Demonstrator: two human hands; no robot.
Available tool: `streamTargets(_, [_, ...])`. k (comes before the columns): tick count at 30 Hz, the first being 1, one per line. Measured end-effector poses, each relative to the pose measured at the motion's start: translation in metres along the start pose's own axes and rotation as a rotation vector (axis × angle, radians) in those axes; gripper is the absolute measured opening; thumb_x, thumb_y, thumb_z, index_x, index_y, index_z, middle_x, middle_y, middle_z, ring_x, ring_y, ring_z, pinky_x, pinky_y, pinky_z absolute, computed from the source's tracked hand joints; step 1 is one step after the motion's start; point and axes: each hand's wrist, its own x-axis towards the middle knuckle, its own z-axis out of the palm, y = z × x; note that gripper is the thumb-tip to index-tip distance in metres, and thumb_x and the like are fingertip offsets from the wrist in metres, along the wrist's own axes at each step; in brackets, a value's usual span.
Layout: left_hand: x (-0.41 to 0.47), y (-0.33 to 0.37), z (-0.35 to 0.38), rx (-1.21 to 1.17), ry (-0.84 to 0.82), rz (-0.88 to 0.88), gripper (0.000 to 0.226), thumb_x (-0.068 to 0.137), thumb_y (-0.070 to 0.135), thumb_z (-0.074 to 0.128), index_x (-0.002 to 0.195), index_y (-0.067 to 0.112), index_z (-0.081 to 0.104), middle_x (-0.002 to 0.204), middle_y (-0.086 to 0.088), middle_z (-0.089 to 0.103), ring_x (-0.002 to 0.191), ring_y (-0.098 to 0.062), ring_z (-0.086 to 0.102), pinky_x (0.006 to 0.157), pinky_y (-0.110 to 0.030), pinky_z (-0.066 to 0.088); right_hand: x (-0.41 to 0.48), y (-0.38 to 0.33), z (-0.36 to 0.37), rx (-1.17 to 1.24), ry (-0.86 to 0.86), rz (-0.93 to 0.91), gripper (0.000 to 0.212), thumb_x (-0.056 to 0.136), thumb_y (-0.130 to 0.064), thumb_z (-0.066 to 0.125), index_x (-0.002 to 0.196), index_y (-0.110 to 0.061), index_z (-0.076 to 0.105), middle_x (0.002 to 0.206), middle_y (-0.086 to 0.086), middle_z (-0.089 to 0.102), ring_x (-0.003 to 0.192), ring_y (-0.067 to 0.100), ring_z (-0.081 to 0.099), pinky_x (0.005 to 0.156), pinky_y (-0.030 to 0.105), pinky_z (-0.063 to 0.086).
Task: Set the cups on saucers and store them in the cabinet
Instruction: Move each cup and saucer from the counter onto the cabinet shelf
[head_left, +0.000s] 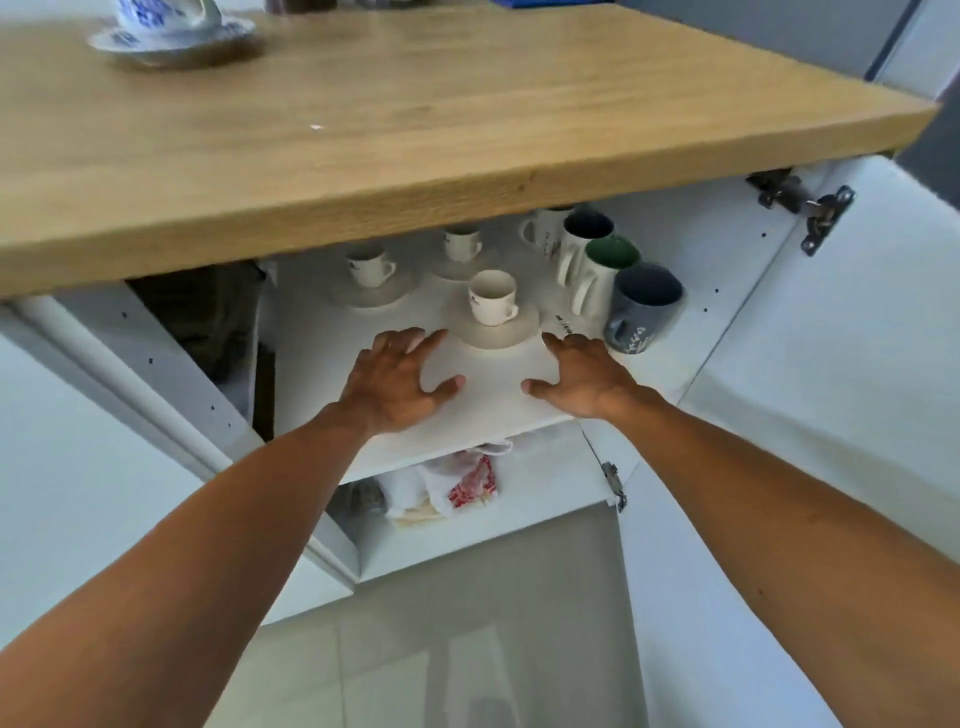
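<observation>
Left hand (395, 384), right hand (582, 379) flat on shelf (488, 387), cup (491, 299) and saucer (493, 340) between.

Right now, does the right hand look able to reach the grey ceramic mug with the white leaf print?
Probably yes. The right hand rests open on the white shelf, and the grey ceramic mug stands at the front of its row, close beside the fingers, with no object between them.

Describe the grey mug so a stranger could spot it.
Under the wooden countertop, the cabinet's upper shelf holds a row of mugs on the right. The grey mug is nearest, beside the right hand; only it is grey outside, with a white sprig.
</observation>
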Motion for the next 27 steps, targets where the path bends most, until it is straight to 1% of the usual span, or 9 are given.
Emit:
streamTargets(2, [-0.018, 0.008, -0.016, -0.016, -0.014, 0.006, 0.083, 0.081, 0.079, 0.026, 0.151, 0.037, 0.016, 0.161, 0.002, 0.017, 0.146, -0.028, 0.015, 0.114, -0.051, 0.023, -0.026, -0.003, -0.009, -0.015, -0.032, 0.009, 0.089, 0.089, -0.067, 0.051, 0.158, -0.026, 0.012, 0.164, 0.007, 0.015, 0.151, 0.030, 0.011, 0.116, 0.051, 0.028])
streamTargets(5, [-0.050, 0.019, -0.044, -0.024, -0.047, 0.004, 0.082, 0.082, 0.079, 0.024, 0.152, 0.039, 0.012, 0.163, 0.004, 0.008, 0.149, -0.025, 0.005, 0.117, -0.050, 0.014, -0.065, -0.011, -0.023, -0.009, -0.064, 0.020, 0.089, 0.089, -0.071, 0.045, 0.158, -0.029, 0.007, 0.166, 0.006, 0.007, 0.152, 0.029, 0.002, 0.118, 0.053, 0.024])
streamTargets(10, [-0.105, 0.028, -0.084, -0.032, -0.150, 0.014, 0.081, 0.083, 0.080, 0.024, 0.152, 0.042, 0.006, 0.164, 0.005, -0.001, 0.150, -0.023, -0.006, 0.118, -0.052, 0.009, -0.130, -0.027, -0.046, 0.044, -0.088, 0.047, 0.089, 0.088, -0.077, 0.034, 0.158, -0.032, 0.004, 0.167, 0.003, 0.004, 0.153, 0.026, -0.004, 0.118, 0.053, 0.020])
streamTargets(16, [-0.177, 0.036, -0.131, -0.054, -0.245, 0.046, 0.090, 0.074, 0.086, 0.016, 0.152, 0.042, 0.008, 0.164, 0.005, 0.000, 0.150, -0.024, -0.006, 0.118, -0.053, 0.010, -0.202, -0.043, -0.082, 0.039, -0.148, 0.051, 0.090, 0.086, -0.081, 0.031, 0.158, -0.033, 0.003, 0.167, 0.002, 0.003, 0.153, 0.024, -0.006, 0.118, 0.050, 0.018])
streamTargets(21, [-0.225, 0.044, -0.180, -0.069, -0.244, 0.017, 0.091, 0.073, 0.087, 0.010, 0.152, 0.042, 0.007, 0.164, 0.005, 0.000, 0.151, -0.025, -0.006, 0.118, -0.053, 0.010, -0.248, -0.049, -0.128, -0.025, -0.188, 0.018, 0.092, 0.085, -0.082, 0.030, 0.158, -0.033, 0.002, 0.167, 0.002, 0.000, 0.153, 0.025, -0.009, 0.119, 0.051, 0.016])
streamTargets(22, [-0.232, 0.047, -0.192, -0.078, -0.236, -0.001, 0.089, 0.075, 0.085, 0.012, 0.152, 0.042, 0.007, 0.164, 0.004, 0.001, 0.151, -0.025, -0.006, 0.118, -0.052, 0.009, -0.255, -0.051, -0.139, -0.036, -0.191, 0.012, 0.093, 0.084, -0.083, 0.030, 0.158, -0.033, 0.002, 0.167, 0.002, 0.000, 0.153, 0.026, -0.009, 0.119, 0.051, 0.016])
streamTargets(25, [-0.252, 0.058, -0.225, -0.134, -0.188, -0.064, 0.079, 0.085, 0.078, 0.026, 0.152, 0.041, 0.009, 0.164, 0.004, 0.002, 0.151, -0.024, -0.008, 0.119, -0.052, 0.009, -0.275, -0.056, -0.163, -0.069, -0.187, -0.016, 0.094, 0.083, -0.084, 0.029, 0.158, -0.034, 0.001, 0.167, 0.002, -0.002, 0.153, 0.026, -0.010, 0.119, 0.051, 0.015])
streamTargets(27, [-0.263, 0.063, -0.243, -0.159, -0.161, -0.087, 0.078, 0.086, 0.077, 0.030, 0.152, 0.041, 0.010, 0.164, 0.004, 0.003, 0.150, -0.023, -0.008, 0.119, -0.052, 0.010, -0.286, -0.062, -0.177, -0.101, -0.187, -0.041, 0.095, 0.083, -0.084, 0.029, 0.158, -0.034, 0.000, 0.167, 0.003, -0.003, 0.153, 0.026, -0.010, 0.120, 0.050, 0.013])
